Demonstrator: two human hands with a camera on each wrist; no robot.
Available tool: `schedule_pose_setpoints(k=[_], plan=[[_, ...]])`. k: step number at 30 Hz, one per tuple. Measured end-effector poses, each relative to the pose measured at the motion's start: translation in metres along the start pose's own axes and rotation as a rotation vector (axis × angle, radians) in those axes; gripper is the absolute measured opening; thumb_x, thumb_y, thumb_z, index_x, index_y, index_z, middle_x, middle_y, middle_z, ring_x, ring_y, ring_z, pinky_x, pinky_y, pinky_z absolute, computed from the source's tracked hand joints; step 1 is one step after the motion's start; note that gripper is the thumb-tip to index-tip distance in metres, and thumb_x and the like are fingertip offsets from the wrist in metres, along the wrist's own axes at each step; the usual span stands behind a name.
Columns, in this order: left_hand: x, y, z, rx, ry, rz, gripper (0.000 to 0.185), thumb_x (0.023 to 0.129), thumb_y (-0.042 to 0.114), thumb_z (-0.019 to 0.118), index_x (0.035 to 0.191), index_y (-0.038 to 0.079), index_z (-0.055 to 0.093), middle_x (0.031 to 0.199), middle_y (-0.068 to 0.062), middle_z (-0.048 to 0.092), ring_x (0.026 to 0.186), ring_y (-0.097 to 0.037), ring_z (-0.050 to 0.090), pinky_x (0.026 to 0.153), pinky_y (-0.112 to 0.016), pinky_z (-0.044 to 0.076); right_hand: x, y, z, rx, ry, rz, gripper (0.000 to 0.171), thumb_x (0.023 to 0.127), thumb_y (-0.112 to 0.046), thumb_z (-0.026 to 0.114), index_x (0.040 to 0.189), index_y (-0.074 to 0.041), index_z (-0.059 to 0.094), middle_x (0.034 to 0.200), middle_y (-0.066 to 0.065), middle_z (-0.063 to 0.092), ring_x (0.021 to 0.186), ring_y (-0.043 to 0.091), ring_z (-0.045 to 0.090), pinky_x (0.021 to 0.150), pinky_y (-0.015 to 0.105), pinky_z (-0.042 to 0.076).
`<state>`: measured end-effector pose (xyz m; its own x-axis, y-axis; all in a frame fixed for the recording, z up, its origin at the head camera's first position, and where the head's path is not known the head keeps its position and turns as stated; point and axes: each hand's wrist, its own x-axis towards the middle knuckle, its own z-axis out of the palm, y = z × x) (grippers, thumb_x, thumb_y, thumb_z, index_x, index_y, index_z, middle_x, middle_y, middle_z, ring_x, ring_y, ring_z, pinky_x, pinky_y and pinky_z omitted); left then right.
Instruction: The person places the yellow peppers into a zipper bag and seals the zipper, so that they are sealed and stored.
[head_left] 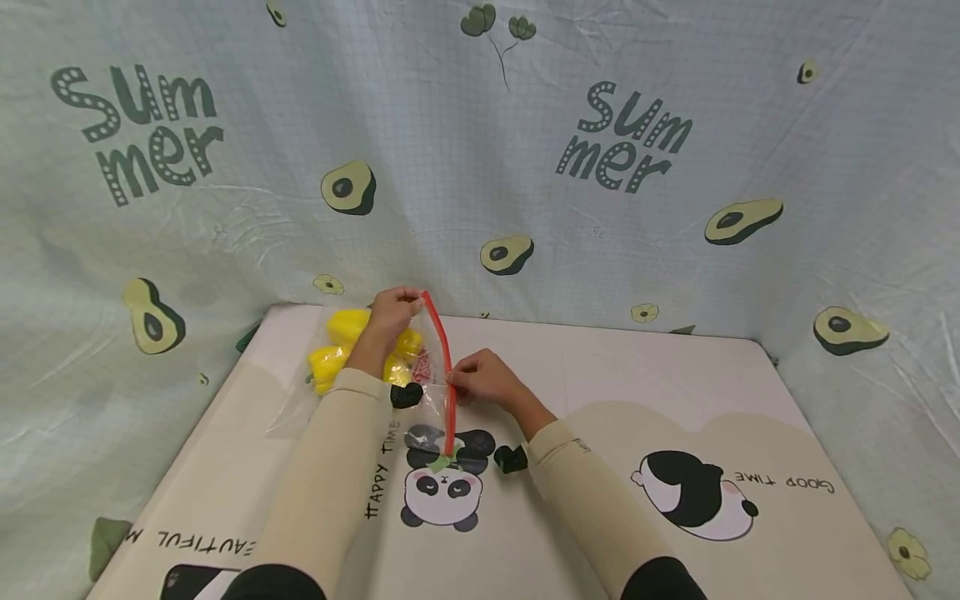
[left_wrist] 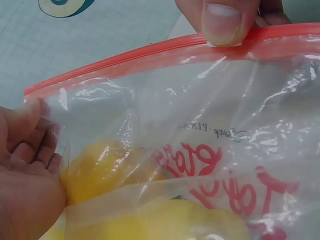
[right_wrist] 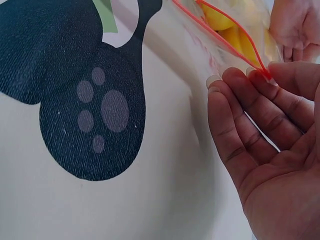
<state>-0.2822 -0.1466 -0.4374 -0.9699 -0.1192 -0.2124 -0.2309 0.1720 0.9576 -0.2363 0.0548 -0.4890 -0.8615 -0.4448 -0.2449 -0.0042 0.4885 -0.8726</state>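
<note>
A clear zip bag (head_left: 427,417) with a red zip strip (head_left: 451,417) stands on its side on the table, pink-red lettering on its film. Inside are several yellow bell peppers (head_left: 327,367), seen through the plastic. My left hand (head_left: 392,318) pinches the far end of the strip between thumb and fingers. Partway along it, my right hand (head_left: 487,379) pinches the strip with thumb and fingertips. In the right wrist view, two red zip edges (right_wrist: 235,20) bow apart and come together at the right fingertips.
The table's pale cloth (head_left: 570,517) carries printed pandas and lettering. Behind it hangs a light curtain (head_left: 420,125) with avocado prints, close to the table's far edge. Both forearms in cream sleeves (head_left: 330,467) reach across the near side.
</note>
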Motion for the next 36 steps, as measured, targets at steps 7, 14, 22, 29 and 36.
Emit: schedule_pose_setpoints(k=[7,14,22,29,36], plan=[[0.0004,0.0011,0.0012,-0.012,0.026,-0.012,0.037,0.110,0.019,0.051,0.140,-0.003,0.057,0.146,-0.021,0.054,0.133,-0.033,0.050,0.124,-0.046,0.040,-0.0045,-0.0038,-0.0023,0.026,-0.016,0.014,0.023,0.101,-0.021,0.066,0.102,-0.004,0.081,0.080,0.005,0.073,0.069,0.015,0.067,0.064,0.025,0.061],[0.0035,0.0011,0.0031,-0.048,0.051,-0.020,0.035,0.110,0.017,0.051,0.137,-0.004,0.058,0.145,-0.022,0.055,0.130,-0.031,0.051,0.122,-0.045,0.042,-0.0045,-0.0037,-0.0023,0.022,-0.010,0.014,0.024,0.101,-0.021,0.066,0.103,-0.004,0.082,0.080,0.005,0.074,0.068,0.015,0.068,0.063,0.024,0.060],[0.0068,-0.0001,0.0036,-0.054,0.091,-0.041,0.033,0.110,0.016,0.051,0.136,-0.003,0.060,0.142,-0.020,0.056,0.122,-0.029,0.051,0.120,-0.043,0.044,-0.0024,-0.0030,-0.0013,0.016,-0.025,0.010,0.023,0.100,-0.021,0.066,0.103,-0.004,0.082,0.078,0.003,0.073,0.066,0.013,0.066,0.061,0.023,0.058],[0.0074,-0.0008,0.0045,-0.053,0.103,-0.043,0.032,0.110,0.016,0.051,0.135,-0.002,0.060,0.140,-0.019,0.056,0.120,-0.027,0.050,0.118,-0.042,0.045,-0.0045,-0.0037,-0.0018,-0.003,-0.041,0.001,0.023,0.100,-0.020,0.065,0.102,-0.003,0.082,0.078,0.003,0.073,0.067,0.013,0.066,0.061,0.023,0.058],[0.0078,-0.0009,0.0045,-0.063,0.115,-0.044,0.032,0.111,0.016,0.050,0.136,-0.002,0.060,0.140,-0.019,0.056,0.117,-0.026,0.050,0.113,-0.040,0.046,-0.0066,-0.0030,-0.0020,-0.011,-0.057,-0.017,0.023,0.100,-0.019,0.065,0.099,-0.003,0.082,0.076,0.003,0.072,0.066,0.013,0.065,0.061,0.023,0.057]])
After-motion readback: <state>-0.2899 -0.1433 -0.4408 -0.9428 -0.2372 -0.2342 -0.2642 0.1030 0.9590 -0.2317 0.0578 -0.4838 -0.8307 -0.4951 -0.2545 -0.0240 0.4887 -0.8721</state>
